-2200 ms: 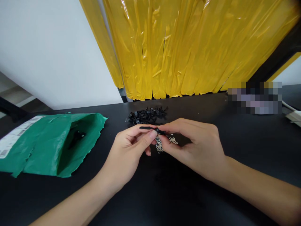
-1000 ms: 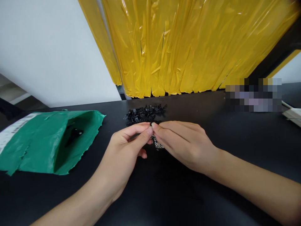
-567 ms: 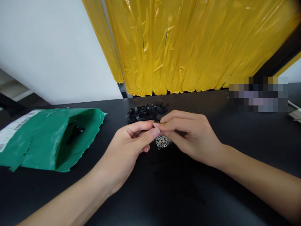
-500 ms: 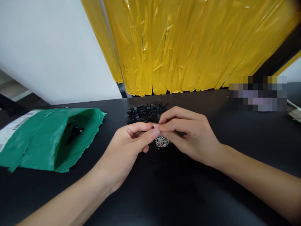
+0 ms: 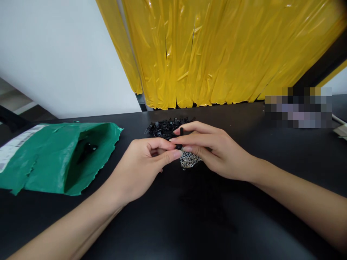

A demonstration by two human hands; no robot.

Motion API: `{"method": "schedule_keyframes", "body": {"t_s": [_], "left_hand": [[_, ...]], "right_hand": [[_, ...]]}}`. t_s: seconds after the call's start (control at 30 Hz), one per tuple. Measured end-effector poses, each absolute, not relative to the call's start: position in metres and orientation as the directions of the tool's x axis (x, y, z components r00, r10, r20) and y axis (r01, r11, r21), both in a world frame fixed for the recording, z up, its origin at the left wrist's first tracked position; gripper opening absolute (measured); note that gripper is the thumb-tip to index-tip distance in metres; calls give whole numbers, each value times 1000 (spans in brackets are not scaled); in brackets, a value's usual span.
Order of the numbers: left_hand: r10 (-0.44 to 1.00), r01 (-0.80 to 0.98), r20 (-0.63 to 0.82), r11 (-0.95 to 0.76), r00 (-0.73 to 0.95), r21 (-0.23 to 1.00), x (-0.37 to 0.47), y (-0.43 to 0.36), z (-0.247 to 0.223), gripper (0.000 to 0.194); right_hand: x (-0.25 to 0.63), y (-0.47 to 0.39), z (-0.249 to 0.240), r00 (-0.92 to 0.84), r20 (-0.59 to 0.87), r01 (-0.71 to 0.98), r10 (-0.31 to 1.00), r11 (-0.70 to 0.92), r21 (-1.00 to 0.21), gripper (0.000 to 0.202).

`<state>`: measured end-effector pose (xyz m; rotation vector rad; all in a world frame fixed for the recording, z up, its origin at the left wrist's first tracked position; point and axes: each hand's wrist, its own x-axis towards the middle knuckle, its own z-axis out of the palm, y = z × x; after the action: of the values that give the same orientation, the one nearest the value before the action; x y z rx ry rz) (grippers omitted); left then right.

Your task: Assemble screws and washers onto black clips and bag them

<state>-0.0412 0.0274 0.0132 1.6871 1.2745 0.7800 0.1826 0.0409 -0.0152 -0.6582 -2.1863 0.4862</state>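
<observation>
Wrinkled yellow plastic strips [image 5: 230,54] hang beside a white panel [image 5: 59,57], behind the black table [image 5: 168,216].

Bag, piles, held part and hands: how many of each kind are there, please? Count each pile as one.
Green bag: 1
Piles: 2 (black pile, metal ring pile)
Held black part: 1
Hands: 2 (left hand, right hand)
Total: 6
</observation>
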Motion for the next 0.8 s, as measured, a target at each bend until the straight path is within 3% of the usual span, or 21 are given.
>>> {"method": "schedule_keyframes", "body": {"t_s": [0.17,0.43,0.5,0.6,0.7,0.8], "left_hand": [[955,410,-26,-102,295,906,-38,24,9,24],[977,139,-49,21,205,990,-25,17,0,29],[979,52,-69,60,194,997,-23,16,-1,26],[987,-1,-56,57,152,998,-19,13,-1,30],[995,39,-1,-3,104,999,-16,11,2,29],[996,87,68,-73,60,994,-17,12,4,22]], "right_hand": [[184,43,-17,-550,593,334,589,805,-490,22],[174,41,-17,-383,767,482,514,820,-309,6],[170,38,-18,-348,789,500,506,812,-300,3],[162,33,-19,-296,809,533,507,791,-300,15],[155,29,-19,-256,807,550,532,767,-331,20],[155,29,-15,-256,781,512,569,766,-390,12]]}}
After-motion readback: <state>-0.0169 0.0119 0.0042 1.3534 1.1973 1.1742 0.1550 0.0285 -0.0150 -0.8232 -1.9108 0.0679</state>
